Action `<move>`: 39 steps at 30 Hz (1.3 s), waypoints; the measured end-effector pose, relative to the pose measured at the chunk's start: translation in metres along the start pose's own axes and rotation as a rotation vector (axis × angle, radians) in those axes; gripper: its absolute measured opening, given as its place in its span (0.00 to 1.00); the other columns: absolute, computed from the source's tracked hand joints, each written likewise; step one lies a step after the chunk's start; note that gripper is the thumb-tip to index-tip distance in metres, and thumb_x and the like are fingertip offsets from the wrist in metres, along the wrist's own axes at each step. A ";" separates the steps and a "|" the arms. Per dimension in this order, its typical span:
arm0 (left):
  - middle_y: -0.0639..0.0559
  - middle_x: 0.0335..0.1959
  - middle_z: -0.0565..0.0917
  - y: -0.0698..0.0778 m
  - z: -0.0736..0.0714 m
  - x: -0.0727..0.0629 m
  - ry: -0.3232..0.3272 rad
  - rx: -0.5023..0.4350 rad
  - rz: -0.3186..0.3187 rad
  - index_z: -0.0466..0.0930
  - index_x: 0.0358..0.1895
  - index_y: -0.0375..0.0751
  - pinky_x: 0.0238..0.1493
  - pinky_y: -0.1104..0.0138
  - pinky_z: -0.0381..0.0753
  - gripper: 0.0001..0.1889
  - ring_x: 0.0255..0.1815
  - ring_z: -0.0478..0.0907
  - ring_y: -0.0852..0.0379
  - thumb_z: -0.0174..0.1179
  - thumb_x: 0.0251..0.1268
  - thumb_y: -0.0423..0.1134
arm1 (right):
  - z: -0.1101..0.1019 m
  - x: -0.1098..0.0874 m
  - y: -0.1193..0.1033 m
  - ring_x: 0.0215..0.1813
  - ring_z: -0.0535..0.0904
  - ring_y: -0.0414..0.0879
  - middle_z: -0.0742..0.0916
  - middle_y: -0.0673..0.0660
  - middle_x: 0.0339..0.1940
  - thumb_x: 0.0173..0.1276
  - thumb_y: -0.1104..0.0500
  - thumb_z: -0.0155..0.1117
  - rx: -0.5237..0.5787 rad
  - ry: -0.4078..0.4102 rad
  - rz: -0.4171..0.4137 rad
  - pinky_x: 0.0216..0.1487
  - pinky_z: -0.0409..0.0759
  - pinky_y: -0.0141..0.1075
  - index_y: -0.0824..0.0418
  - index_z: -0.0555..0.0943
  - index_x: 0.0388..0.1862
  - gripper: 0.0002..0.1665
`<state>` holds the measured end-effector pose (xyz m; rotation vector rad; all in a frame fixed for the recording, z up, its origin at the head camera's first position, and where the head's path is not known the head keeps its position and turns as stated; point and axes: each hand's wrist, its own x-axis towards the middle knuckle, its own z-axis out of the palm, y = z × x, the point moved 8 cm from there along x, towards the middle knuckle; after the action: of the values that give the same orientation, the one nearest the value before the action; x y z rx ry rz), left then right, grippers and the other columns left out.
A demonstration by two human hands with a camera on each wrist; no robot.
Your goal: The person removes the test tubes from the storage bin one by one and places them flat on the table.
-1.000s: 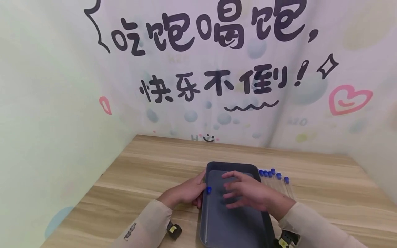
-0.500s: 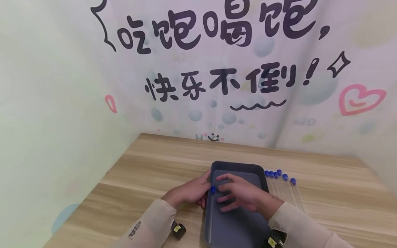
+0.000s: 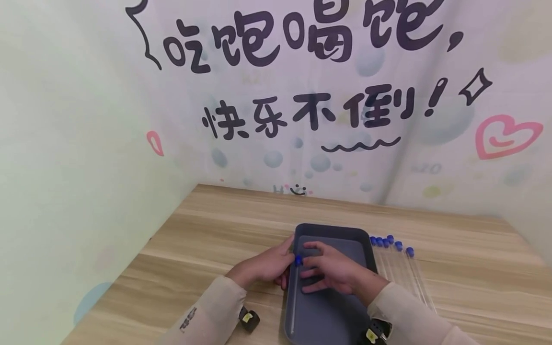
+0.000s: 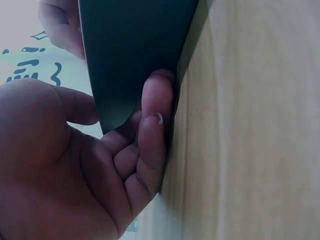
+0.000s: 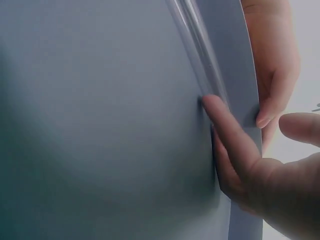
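Note:
A dark grey tray (image 3: 325, 314) lies on the table, and my left hand (image 3: 267, 264) grips its left side. In the left wrist view, the thumb of that hand is at the rim and the other fingers curl against the tray's outer wall (image 4: 135, 50). Inside, along the left wall, lies a clear test tube (image 5: 200, 55) with a blue cap (image 3: 298, 260). My right hand (image 3: 338, 270) hovers over the tray with fingers spread. Its fingertips reach the tube; in the right wrist view one fingertip touches or nearly touches it.
Right of the tray, several clear test tubes (image 3: 403, 270) with blue caps lie side by side on the wooden table (image 3: 233, 215). A printed cloth (image 3: 276, 96) hangs behind the table.
My right hand has moved left across the tray to the tube by the left wall. The left hand keeps its grip on the tray. The head view has shifted slightly.

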<state>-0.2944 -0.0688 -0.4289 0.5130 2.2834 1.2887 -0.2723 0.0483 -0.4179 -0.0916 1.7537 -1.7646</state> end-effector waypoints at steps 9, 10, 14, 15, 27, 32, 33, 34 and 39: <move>0.46 0.18 0.80 -0.001 0.001 0.001 0.001 -0.004 0.006 0.39 0.82 0.60 0.19 0.65 0.77 0.32 0.16 0.78 0.53 0.36 0.81 0.40 | 0.001 0.003 0.003 0.58 0.75 0.58 0.68 0.73 0.65 0.75 0.69 0.48 0.030 -0.014 -0.018 0.53 0.83 0.57 0.65 0.47 0.80 0.38; 0.46 0.17 0.80 -0.001 0.001 0.001 0.000 -0.004 0.007 0.39 0.82 0.60 0.19 0.65 0.77 0.32 0.16 0.78 0.53 0.36 0.81 0.40 | 0.001 0.003 0.003 0.57 0.74 0.58 0.68 0.74 0.66 0.75 0.69 0.48 0.032 -0.012 -0.018 0.53 0.83 0.57 0.65 0.47 0.80 0.39; 0.46 0.18 0.80 -0.001 0.000 0.002 0.002 -0.002 0.013 0.40 0.82 0.62 0.19 0.65 0.77 0.32 0.15 0.78 0.53 0.35 0.81 0.39 | 0.002 0.004 0.002 0.54 0.74 0.56 0.66 0.75 0.69 0.72 0.72 0.48 0.039 -0.008 -0.030 0.53 0.84 0.57 0.64 0.48 0.80 0.40; 0.46 0.17 0.80 0.000 0.000 0.002 0.003 -0.005 0.013 0.40 0.82 0.62 0.19 0.65 0.77 0.32 0.15 0.78 0.53 0.35 0.81 0.39 | 0.002 0.004 0.002 0.53 0.74 0.55 0.66 0.75 0.68 0.71 0.73 0.49 0.038 -0.008 -0.034 0.53 0.84 0.57 0.64 0.49 0.80 0.41; 0.44 0.18 0.79 -0.001 0.001 0.002 0.006 -0.027 0.005 0.39 0.81 0.67 0.19 0.64 0.77 0.33 0.16 0.77 0.51 0.37 0.81 0.39 | 0.002 0.013 0.006 0.48 0.80 0.53 0.72 0.69 0.56 0.64 0.76 0.60 0.016 0.003 -0.068 0.51 0.85 0.55 0.60 0.52 0.80 0.49; 0.46 0.17 0.79 -0.001 0.001 0.003 0.001 -0.016 0.007 0.40 0.81 0.65 0.19 0.65 0.77 0.33 0.15 0.77 0.52 0.37 0.80 0.39 | 0.001 0.015 0.007 0.46 0.81 0.51 0.74 0.67 0.54 0.63 0.76 0.62 0.001 0.005 -0.082 0.50 0.85 0.54 0.59 0.52 0.80 0.50; 0.46 0.17 0.79 -0.002 0.000 0.003 -0.001 -0.013 0.006 0.40 0.82 0.65 0.20 0.65 0.77 0.33 0.15 0.77 0.53 0.36 0.80 0.39 | 0.001 0.015 0.007 0.46 0.82 0.51 0.74 0.67 0.53 0.63 0.76 0.62 -0.003 0.005 -0.082 0.50 0.85 0.54 0.59 0.52 0.80 0.50; 0.46 0.16 0.79 -0.001 0.001 0.003 -0.003 -0.013 0.008 0.40 0.82 0.64 0.19 0.65 0.77 0.33 0.15 0.77 0.53 0.36 0.80 0.39 | 0.000 0.015 0.007 0.45 0.82 0.50 0.74 0.67 0.53 0.63 0.76 0.62 -0.007 0.006 -0.084 0.50 0.85 0.54 0.59 0.52 0.80 0.50; 0.46 0.17 0.78 -0.001 0.001 0.003 -0.009 -0.015 0.010 0.38 0.82 0.64 0.19 0.66 0.76 0.33 0.15 0.77 0.53 0.36 0.80 0.38 | 0.000 0.016 0.008 0.45 0.82 0.51 0.75 0.66 0.52 0.61 0.76 0.64 -0.033 0.021 -0.086 0.49 0.86 0.53 0.59 0.53 0.79 0.51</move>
<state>-0.2967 -0.0666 -0.4307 0.5247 2.2650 1.3044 -0.2822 0.0417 -0.4313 -0.1650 1.8192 -1.8035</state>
